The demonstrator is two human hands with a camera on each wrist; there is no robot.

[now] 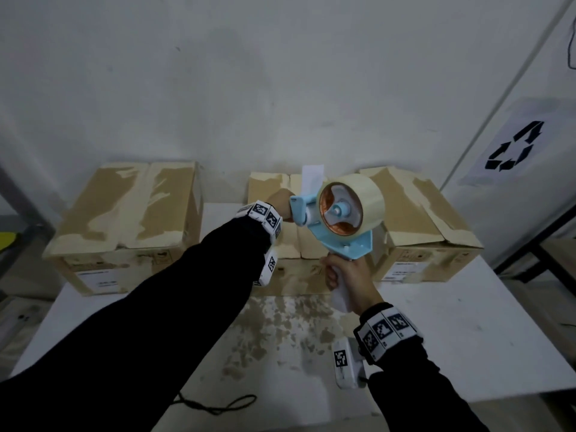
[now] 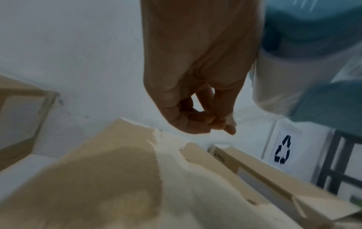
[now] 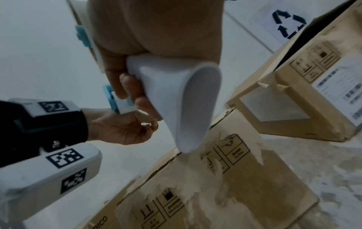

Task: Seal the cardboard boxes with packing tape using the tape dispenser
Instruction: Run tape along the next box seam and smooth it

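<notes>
Three tan cardboard boxes in a row at table's far edge, flaps down, tops scuffed with torn paper: left box (image 1: 131,213), middle box (image 1: 290,241), right box (image 1: 417,219). Blue-and-white tape dispenser (image 1: 339,219) with clear tape roll (image 1: 364,201) held above middle box.

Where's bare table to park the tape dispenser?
Free: table right-front, before the right box; left-front, before the left box. Narrow strips between boxes. Crowded: the back row, where the middle box sits under the tape dispenser.
</notes>
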